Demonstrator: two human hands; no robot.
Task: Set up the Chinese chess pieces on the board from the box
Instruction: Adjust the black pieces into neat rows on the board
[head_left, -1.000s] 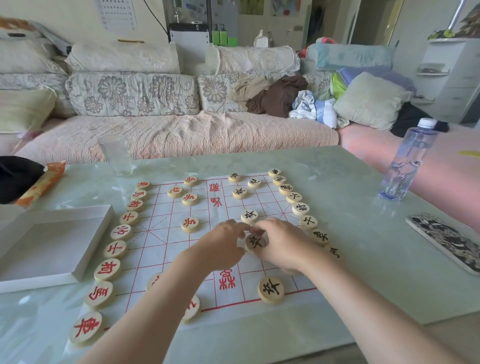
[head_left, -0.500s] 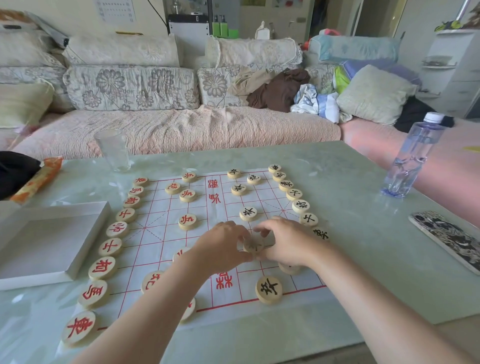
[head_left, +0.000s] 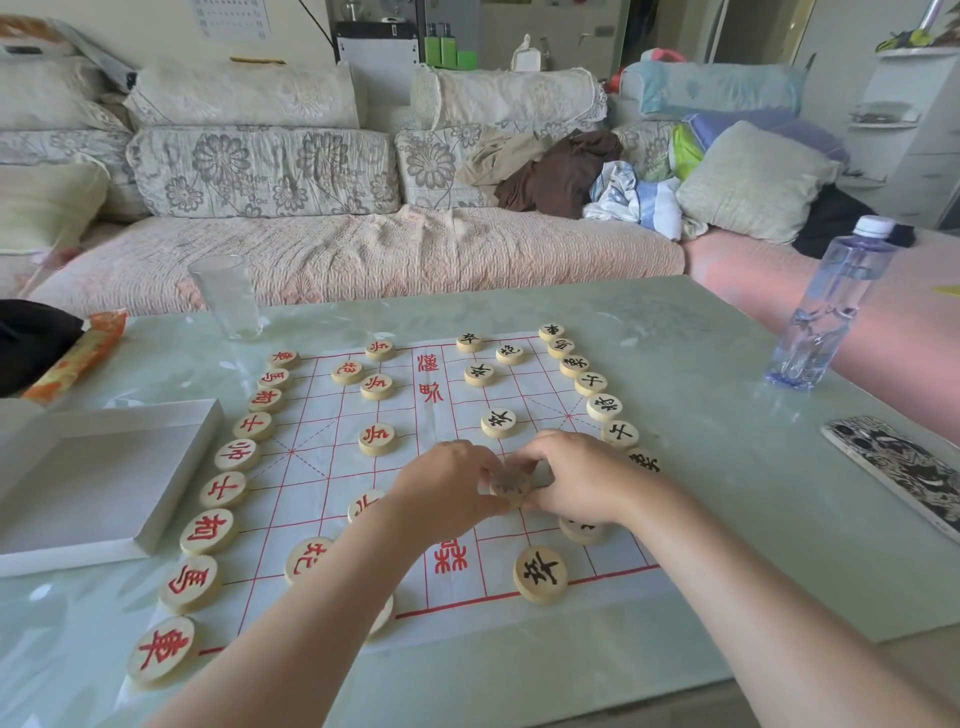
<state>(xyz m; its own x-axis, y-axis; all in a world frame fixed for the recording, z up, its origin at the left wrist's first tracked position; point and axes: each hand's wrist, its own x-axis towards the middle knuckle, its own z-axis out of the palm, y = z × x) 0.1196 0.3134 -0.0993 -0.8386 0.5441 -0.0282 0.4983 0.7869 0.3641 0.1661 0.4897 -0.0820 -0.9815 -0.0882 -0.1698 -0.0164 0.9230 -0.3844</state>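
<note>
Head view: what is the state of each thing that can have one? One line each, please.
White cardboard box: open, no pieces seen inside.
Clear plastic water bottle: upright, cap on.
Clear drinking glass: upright, looks empty.
Patterned-case phone: lying flat, back up.
White paper chess board: spread flat.
Round wooden chess piece: pinched between both hands.
Left hand: pinching the piece.
Right hand: pinching the piece.
</note>
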